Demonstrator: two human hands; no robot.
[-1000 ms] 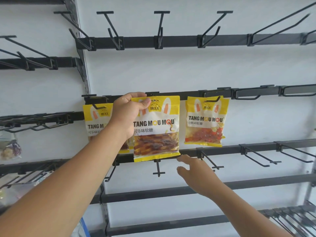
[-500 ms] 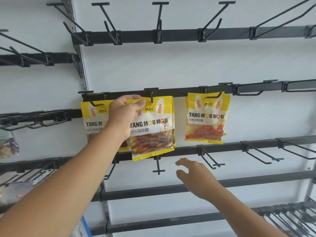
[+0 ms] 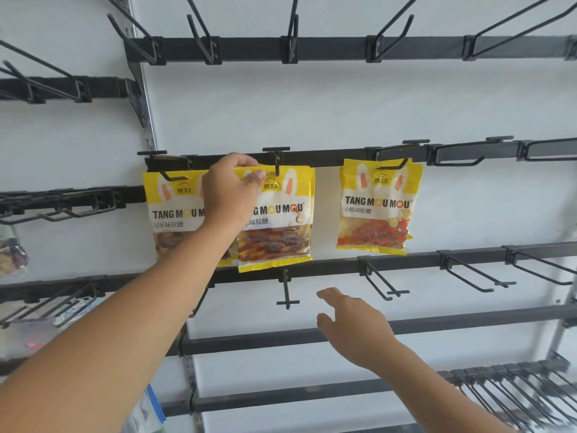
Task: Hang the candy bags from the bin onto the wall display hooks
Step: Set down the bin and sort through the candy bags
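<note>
You're mid-hang: left hand [image 3: 231, 195] pinches the cola candy bag [image 3: 278, 235] by its top, hook [image 3: 276, 162] at twelve o'clock, apparently threaded. At five, your right hand [image 3: 349, 323] hangs relaxed, empty. Next: slide it back, release.

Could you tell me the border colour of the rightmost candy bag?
Yellow border on that bag, head view.

There is only one view, from a camera on the person's head. It faces the white wall [image 3: 343, 104] almost straight on, about level with the middle rail [image 3: 327, 155]. The upper hooks [image 3: 292, 39] are seen from below and the lower hooks [image 3: 468, 270] from above. The camera is near the wall. The left hand [image 3: 229, 195] and right hand [image 3: 352, 326] come in from the lower edge, and the candy bag [image 3: 281, 220] is near the centre.
</note>
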